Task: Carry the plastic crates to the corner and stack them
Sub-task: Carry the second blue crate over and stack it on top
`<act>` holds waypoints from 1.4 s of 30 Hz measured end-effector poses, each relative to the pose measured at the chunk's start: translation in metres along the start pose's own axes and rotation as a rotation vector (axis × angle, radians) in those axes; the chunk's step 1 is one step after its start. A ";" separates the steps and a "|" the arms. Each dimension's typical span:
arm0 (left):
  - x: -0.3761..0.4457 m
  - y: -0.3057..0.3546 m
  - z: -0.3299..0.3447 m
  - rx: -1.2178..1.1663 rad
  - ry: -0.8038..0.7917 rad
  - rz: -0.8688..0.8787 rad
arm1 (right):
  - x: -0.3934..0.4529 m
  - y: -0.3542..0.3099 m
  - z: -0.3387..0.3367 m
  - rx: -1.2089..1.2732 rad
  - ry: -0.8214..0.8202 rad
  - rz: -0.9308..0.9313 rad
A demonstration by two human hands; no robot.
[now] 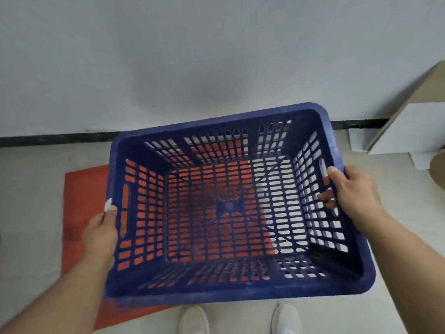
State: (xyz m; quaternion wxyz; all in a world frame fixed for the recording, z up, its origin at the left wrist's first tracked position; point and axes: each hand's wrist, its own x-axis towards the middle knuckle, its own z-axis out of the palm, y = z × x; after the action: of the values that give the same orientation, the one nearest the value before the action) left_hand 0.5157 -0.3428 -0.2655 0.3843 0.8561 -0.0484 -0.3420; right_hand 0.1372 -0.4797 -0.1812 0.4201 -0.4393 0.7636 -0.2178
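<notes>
Mid-carry, one blue crate [231, 208] in the air, empty, held by both short sides and tilted a bit, right end nearer the wall

Left hand [101, 235] grips the left rim beside the handle slot, thumb over the top edge, fingers hidden under the lip. Right hand [349, 196] grips the right rim, thumb on top, fingers curled through the handle slot and showing inside the wall. Both grips are clamped on the crate, neither spread

Crate hangs over a red mat [81, 213] on the floor, visible through the slotted bottom; shoes [192, 319] are just below its near edge. White wall [216, 56] and black baseboard [48, 138] are right ahead, so the person is close to the wall. Boards and a white box [404, 126] lean at the right, and I can't tell whether that's the corner

Progress call: no stack in view, no other crates in view, so can't say how many are done. This one is picked up but not placed. Left, I'd guess: set it down at the corner, or nest it onto a stack if one exists out of frame, then fetch any others
</notes>
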 end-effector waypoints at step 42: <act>0.127 -0.095 -0.085 -0.045 -0.041 -0.161 | 0.025 0.063 0.195 0.044 -0.126 0.136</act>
State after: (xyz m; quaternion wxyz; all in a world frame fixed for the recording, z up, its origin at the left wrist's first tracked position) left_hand 0.6479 -0.2672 -0.3612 0.3738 0.8412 0.0205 -0.3902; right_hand 0.2626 -0.4618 -0.3445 0.4907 -0.3896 0.7589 -0.1776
